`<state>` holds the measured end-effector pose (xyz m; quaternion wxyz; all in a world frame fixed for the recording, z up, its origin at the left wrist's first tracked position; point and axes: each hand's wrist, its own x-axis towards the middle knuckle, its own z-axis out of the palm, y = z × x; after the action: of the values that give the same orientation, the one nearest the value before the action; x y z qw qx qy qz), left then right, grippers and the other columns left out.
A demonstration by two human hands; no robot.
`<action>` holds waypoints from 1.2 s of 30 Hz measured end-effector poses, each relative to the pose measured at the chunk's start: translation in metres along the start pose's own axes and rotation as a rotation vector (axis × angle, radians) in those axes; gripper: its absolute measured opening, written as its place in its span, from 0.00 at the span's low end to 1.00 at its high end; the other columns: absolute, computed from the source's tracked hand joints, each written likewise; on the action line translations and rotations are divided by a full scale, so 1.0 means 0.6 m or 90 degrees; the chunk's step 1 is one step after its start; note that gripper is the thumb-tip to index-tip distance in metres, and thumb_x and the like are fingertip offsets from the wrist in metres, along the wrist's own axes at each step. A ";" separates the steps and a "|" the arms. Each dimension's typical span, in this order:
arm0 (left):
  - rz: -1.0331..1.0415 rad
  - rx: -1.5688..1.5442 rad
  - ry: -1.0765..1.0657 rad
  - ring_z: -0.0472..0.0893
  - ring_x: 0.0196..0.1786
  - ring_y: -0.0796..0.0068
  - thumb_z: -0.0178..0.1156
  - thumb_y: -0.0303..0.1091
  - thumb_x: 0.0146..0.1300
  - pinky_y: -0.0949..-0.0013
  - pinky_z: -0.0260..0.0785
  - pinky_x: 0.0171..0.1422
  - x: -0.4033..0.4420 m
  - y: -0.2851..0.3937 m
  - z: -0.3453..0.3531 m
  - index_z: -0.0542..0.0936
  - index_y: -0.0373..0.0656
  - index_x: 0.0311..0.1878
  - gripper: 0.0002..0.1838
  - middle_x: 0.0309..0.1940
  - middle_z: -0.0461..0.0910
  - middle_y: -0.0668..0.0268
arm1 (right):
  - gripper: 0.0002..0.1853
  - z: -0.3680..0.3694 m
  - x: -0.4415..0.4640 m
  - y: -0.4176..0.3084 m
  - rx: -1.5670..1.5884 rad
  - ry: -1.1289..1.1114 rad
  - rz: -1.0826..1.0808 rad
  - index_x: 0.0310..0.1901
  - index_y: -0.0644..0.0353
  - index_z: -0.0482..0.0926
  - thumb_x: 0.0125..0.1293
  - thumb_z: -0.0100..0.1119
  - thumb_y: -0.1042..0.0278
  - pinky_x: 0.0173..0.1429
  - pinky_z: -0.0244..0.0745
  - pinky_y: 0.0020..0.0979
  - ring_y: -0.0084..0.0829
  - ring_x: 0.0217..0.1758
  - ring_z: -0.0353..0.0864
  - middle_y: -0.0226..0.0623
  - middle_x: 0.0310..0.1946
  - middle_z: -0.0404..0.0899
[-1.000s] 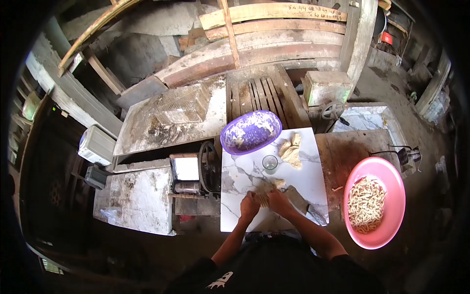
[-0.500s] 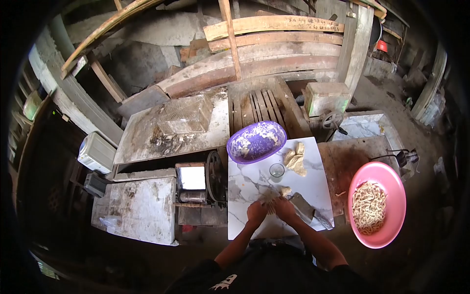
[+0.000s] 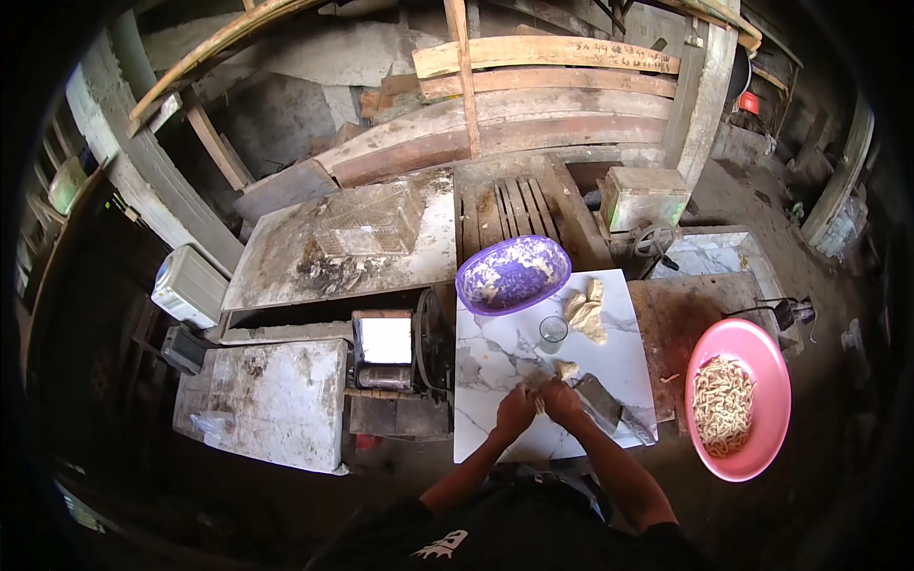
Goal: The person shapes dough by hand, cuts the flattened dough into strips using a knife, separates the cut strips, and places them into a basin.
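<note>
My left hand point(image 3: 515, 411) and my right hand point(image 3: 562, 401) are close together over the near part of the marble-patterned board point(image 3: 486, 381). Both are closed on pale dough strips point(image 3: 540, 404), partly hidden by the fingers. Just beyond my right hand lies a small dough piece point(image 3: 566, 369). A wide-bladed cleaver point(image 3: 599, 403) rests to its right, handle toward the board's near right corner. Farther up stand a clear glass point(image 3: 552, 333) and a larger dough lump point(image 3: 586, 312). The purple basin point(image 3: 514, 276), smeared with dough, sits at the board's far edge.
Right of the board, a pink basin point(image 3: 777, 400) holds many pale dough strips. A machine with a wheel point(image 3: 433, 338) stands left of the board. Beyond are a wire cage point(image 3: 371, 221), a slatted wooden surface point(image 3: 519, 207) and a metal box point(image 3: 645, 197).
The view has shifted, so the board appears farther right. My hands have drawn nearer each other, and the dough strips between them look more bunched and less spread.
</note>
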<state>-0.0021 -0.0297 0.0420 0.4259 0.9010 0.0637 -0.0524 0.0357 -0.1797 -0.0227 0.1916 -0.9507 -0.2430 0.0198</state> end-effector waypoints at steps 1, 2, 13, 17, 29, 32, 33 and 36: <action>0.000 -0.007 0.006 0.80 0.45 0.40 0.49 0.47 0.69 0.47 0.71 0.51 0.001 -0.004 0.005 0.75 0.36 0.46 0.20 0.40 0.81 0.43 | 0.08 -0.027 -0.005 -0.019 0.030 0.021 0.027 0.38 0.53 0.82 0.61 0.53 0.71 0.43 0.81 0.47 0.49 0.43 0.83 0.47 0.42 0.77; 0.000 -0.013 0.010 0.80 0.45 0.40 0.48 0.46 0.69 0.46 0.71 0.51 0.002 -0.009 0.010 0.74 0.36 0.46 0.20 0.40 0.81 0.42 | 0.07 -0.047 -0.005 -0.032 0.061 0.042 0.056 0.36 0.55 0.82 0.61 0.53 0.71 0.42 0.81 0.47 0.50 0.41 0.83 0.47 0.40 0.77; -0.011 -0.092 0.021 0.83 0.40 0.49 0.59 0.47 0.66 0.55 0.75 0.45 -0.012 -0.021 0.001 0.75 0.37 0.44 0.19 0.34 0.82 0.50 | 0.08 -0.042 -0.010 -0.016 0.056 0.068 -0.010 0.39 0.58 0.80 0.63 0.54 0.65 0.37 0.80 0.45 0.46 0.35 0.84 0.47 0.32 0.80; 0.070 -0.173 0.080 0.83 0.34 0.64 0.67 0.41 0.59 0.63 0.75 0.41 -0.008 -0.046 0.017 0.73 0.38 0.42 0.18 0.31 0.82 0.59 | 0.08 -0.057 -0.035 -0.030 -0.114 0.160 -0.036 0.40 0.55 0.80 0.61 0.57 0.65 0.38 0.80 0.41 0.43 0.39 0.84 0.43 0.33 0.80; 0.053 -0.353 0.037 0.81 0.36 0.72 0.61 0.35 0.66 0.69 0.76 0.40 -0.026 -0.071 0.020 0.75 0.36 0.44 0.11 0.35 0.80 0.61 | 0.09 -0.187 -0.125 -0.043 0.168 -0.012 0.074 0.43 0.57 0.82 0.63 0.59 0.67 0.46 0.78 0.43 0.46 0.44 0.82 0.42 0.41 0.81; 0.012 -0.410 0.003 0.81 0.34 0.76 0.58 0.34 0.69 0.72 0.78 0.36 -0.044 -0.053 0.004 0.74 0.36 0.46 0.11 0.35 0.79 0.62 | 0.09 -0.260 -0.173 -0.041 0.274 -0.001 0.101 0.44 0.59 0.82 0.65 0.59 0.67 0.47 0.77 0.42 0.46 0.44 0.82 0.44 0.41 0.82; 0.010 -0.411 0.001 0.81 0.34 0.76 0.58 0.34 0.69 0.72 0.78 0.36 -0.048 -0.051 0.002 0.74 0.36 0.46 0.11 0.35 0.79 0.62 | 0.10 -0.295 -0.190 -0.039 0.332 0.012 0.140 0.44 0.60 0.82 0.64 0.59 0.66 0.48 0.76 0.42 0.48 0.44 0.82 0.46 0.40 0.83; -0.013 -0.390 0.012 0.81 0.32 0.76 0.58 0.32 0.69 0.72 0.78 0.36 -0.070 -0.031 -0.009 0.73 0.35 0.47 0.11 0.34 0.78 0.62 | 0.08 -0.385 -0.261 0.002 0.405 0.126 0.201 0.43 0.63 0.82 0.63 0.62 0.73 0.45 0.76 0.37 0.40 0.40 0.83 0.44 0.37 0.83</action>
<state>-0.0460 -0.0167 0.0376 0.6766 0.7304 0.0895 -0.0267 -0.0717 -0.3363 0.1818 0.4949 -0.8666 -0.0556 0.0313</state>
